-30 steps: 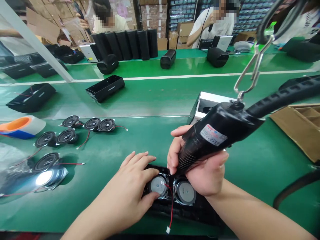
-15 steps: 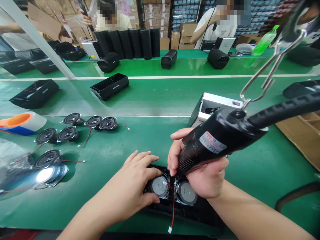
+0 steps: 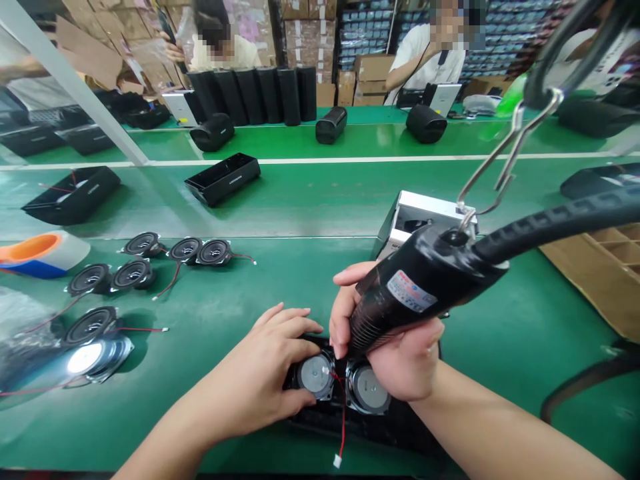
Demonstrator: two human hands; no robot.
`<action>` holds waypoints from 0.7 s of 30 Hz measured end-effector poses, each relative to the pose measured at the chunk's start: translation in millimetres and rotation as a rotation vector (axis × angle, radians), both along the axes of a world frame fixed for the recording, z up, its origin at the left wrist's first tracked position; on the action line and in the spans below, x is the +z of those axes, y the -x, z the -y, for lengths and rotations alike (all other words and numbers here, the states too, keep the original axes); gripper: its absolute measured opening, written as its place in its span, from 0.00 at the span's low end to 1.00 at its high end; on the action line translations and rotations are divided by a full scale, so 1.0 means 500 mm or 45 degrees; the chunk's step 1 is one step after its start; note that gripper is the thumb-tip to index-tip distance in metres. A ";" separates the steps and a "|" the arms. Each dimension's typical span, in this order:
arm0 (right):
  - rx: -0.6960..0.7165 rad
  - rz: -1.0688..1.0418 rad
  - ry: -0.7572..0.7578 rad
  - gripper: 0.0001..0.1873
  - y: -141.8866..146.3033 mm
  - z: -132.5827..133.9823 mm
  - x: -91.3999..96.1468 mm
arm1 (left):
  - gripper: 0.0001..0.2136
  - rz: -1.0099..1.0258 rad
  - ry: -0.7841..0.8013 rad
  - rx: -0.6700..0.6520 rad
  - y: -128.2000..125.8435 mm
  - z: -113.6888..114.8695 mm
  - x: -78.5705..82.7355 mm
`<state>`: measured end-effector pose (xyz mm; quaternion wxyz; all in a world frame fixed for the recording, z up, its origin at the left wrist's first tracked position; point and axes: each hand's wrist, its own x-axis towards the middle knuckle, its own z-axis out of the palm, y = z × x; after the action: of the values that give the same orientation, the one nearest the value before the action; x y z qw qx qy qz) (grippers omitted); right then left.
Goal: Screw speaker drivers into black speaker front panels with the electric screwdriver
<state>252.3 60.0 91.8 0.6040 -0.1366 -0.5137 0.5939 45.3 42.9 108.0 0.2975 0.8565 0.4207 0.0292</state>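
My right hand (image 3: 400,353) is wrapped round a black electric screwdriver (image 3: 425,283) that hangs from a metal hook (image 3: 500,167); its tip points down between two round speaker drivers (image 3: 367,389). The drivers sit in a black speaker housing (image 3: 360,417) on the green bench. My left hand (image 3: 270,370) presses on the housing's left end, fingers spread over the left driver (image 3: 315,375). A red wire with a white plug (image 3: 339,460) trails from the drivers toward me.
Several loose speaker drivers (image 3: 135,273) with red wires lie at the left. A white box (image 3: 425,210) stands behind the tool, a cardboard tray (image 3: 600,267) at right. Black housings (image 3: 223,177) ride the green conveyor. Two people work across the line.
The view has shifted slightly; my hands and the screwdriver stay on the housing, with the tool nudged a little left and down.
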 end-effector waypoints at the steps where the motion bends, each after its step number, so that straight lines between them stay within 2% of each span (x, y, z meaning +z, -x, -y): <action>1: 0.001 -0.011 0.002 0.34 0.001 -0.001 0.000 | 0.21 0.010 0.006 -0.001 0.001 -0.001 -0.001; 14: 0.025 -0.028 -0.009 0.34 0.000 -0.002 0.003 | 0.22 0.083 0.020 -0.001 0.006 -0.007 -0.013; 21: 0.003 -0.033 -0.009 0.35 -0.006 -0.003 0.001 | 0.21 0.021 0.010 -0.001 0.005 -0.002 -0.005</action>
<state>255.4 61.3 92.3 0.6104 -0.1259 -0.5081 0.5944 42.7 43.9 105.4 0.3043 0.8553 0.4179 0.0345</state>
